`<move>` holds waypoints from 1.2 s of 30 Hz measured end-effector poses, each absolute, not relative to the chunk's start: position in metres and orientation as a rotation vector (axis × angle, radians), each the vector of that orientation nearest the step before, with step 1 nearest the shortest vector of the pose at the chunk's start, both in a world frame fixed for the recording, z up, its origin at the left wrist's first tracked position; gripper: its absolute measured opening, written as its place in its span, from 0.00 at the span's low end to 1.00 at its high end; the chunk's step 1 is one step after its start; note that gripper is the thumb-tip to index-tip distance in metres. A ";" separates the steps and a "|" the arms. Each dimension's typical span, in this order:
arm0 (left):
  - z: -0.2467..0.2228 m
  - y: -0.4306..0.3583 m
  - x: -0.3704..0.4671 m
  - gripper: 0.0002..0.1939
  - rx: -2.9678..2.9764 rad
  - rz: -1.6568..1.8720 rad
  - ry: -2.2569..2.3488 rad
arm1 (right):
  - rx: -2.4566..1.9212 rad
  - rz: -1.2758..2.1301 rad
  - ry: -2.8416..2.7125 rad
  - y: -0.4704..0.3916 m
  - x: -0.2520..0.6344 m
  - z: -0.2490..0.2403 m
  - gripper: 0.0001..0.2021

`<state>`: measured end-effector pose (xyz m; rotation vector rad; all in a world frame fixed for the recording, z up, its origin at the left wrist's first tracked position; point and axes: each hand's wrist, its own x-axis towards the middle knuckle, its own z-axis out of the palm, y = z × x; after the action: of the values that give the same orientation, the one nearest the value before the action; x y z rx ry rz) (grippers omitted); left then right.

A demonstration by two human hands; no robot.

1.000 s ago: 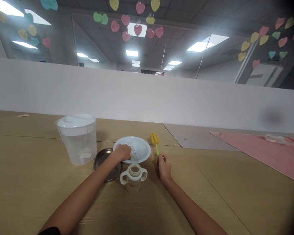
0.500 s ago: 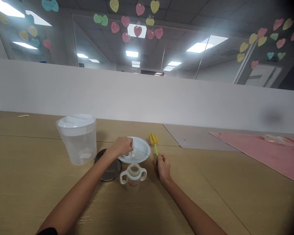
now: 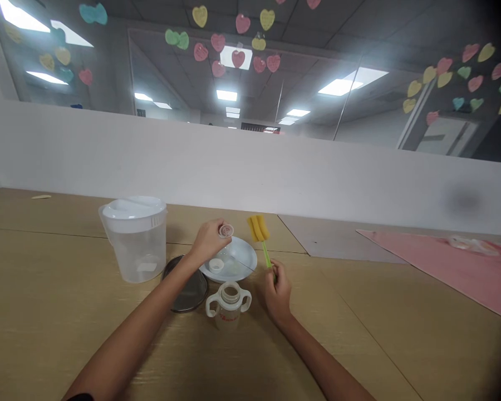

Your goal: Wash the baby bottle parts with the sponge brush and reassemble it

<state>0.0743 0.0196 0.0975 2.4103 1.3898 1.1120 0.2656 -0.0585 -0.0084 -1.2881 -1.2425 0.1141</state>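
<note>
My left hand [image 3: 209,241] is closed on a small clear round cap [image 3: 226,230], its opening facing me, raised over the white plate [image 3: 244,270]. On the plate lies a white ring [image 3: 216,265]. With my right hand [image 3: 278,291] I grip the green handle of a brush [image 3: 259,228], whose yellow sponge head points up, right of the plate. An open bottle [image 3: 228,309] with two white side handles and red print stands upright in front of the plate, between my forearms. Neither hand touches it.
A clear pitcher [image 3: 138,239] with a white lid stands at the left. Partly under my left forearm lies a dark round tray [image 3: 191,292]. A grey mat [image 3: 342,239] and a pink cloth [image 3: 455,259] cover the back right. Behind the table rises a white wall [image 3: 250,167].
My left hand has lifted from the plate with the clear cap, which now shows. The brush head has tilted slightly left and risen. The view has shifted slightly.
</note>
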 end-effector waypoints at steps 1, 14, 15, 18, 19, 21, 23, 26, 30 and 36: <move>0.095 0.021 0.074 0.10 2.437 1.029 1.383 | -1.304 0.107 -1.254 -0.059 0.266 -0.009 0.16; 0.060 0.033 0.081 0.21 2.559 0.451 1.192 | -1.354 0.161 -1.200 -0.051 0.273 -0.009 0.16; 0.062 0.032 0.080 0.21 2.559 0.439 1.172 | -1.356 0.162 -1.203 -0.051 0.274 -0.010 0.16; 0.085 0.025 0.070 0.20 2.560 0.489 1.169 | -1.355 0.169 -1.197 -0.048 0.276 -0.011 0.17; 0.097 0.021 0.062 0.18 2.558 0.553 1.196 | -1.355 0.172 -1.190 -0.048 0.277 -0.011 0.17; 0.125 0.011 0.039 0.15 2.516 0.898 1.278 | -1.355 0.182 -1.180 -0.046 0.278 -0.011 0.17; 0.150 0.001 0.006 0.13 2.417 1.398 1.327 | -1.360 0.191 -1.180 -0.046 0.278 -0.011 0.17; 0.167 -0.004 -0.053 0.15 2.109 2.017 1.500 | -1.372 0.193 -1.192 -0.045 0.278 -0.011 0.17; 0.152 0.010 -0.118 0.24 1.536 2.257 1.853 | -1.369 0.195 -1.192 -0.045 0.278 -0.012 0.17; 0.133 0.023 -0.137 0.50 1.685 1.471 1.898 | -1.359 0.210 -1.140 -0.042 0.280 -0.013 0.17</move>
<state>-0.1370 0.0231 0.1333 1.6848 1.8978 1.4710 0.2801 -0.0421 -0.0133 -1.3589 -1.1397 0.2095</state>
